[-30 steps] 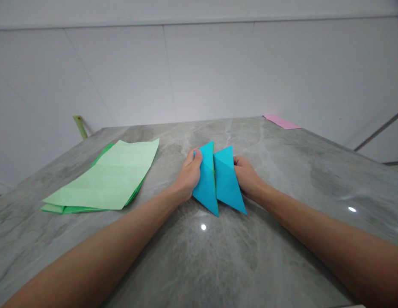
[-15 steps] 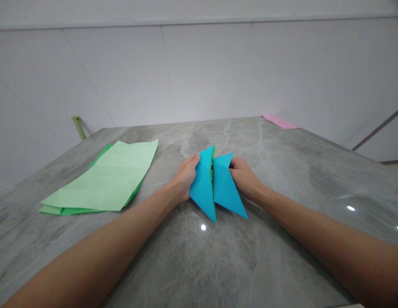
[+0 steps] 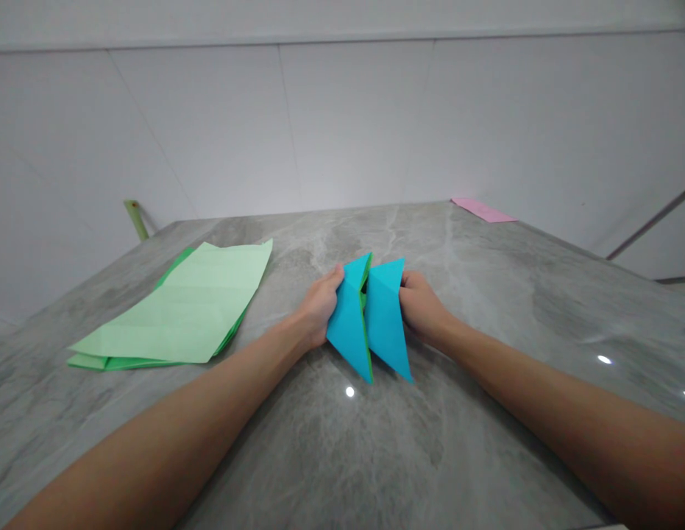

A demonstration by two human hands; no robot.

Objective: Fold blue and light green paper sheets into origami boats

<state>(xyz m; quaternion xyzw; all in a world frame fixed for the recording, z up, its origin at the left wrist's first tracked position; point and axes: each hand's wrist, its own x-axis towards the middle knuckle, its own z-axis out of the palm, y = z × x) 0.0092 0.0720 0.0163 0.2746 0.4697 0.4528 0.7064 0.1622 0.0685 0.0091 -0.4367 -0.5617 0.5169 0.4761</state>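
A folded blue paper piece (image 3: pixel 369 320) with a green underside stands on its points on the grey marble table (image 3: pixel 342 442), forming two triangular flaps side by side. My left hand (image 3: pixel 320 305) grips the left flap from outside, fingers curled over its upper edge. My right hand (image 3: pixel 422 308) grips the right flap the same way, partly hidden behind the paper. The two flaps stand close together, with a thin green edge showing between them.
A stack of light green creased sheets (image 3: pixel 182 309) lies to the left on the table. A pink sheet (image 3: pixel 483 210) rests at the far right corner. A green stick (image 3: pixel 137 218) leans by the far left edge. A white wall stands behind.
Both hands have pushed the two blue flaps closer together and more upright; the right flap's lower point has swung inward to the left. The green sheets have not moved.
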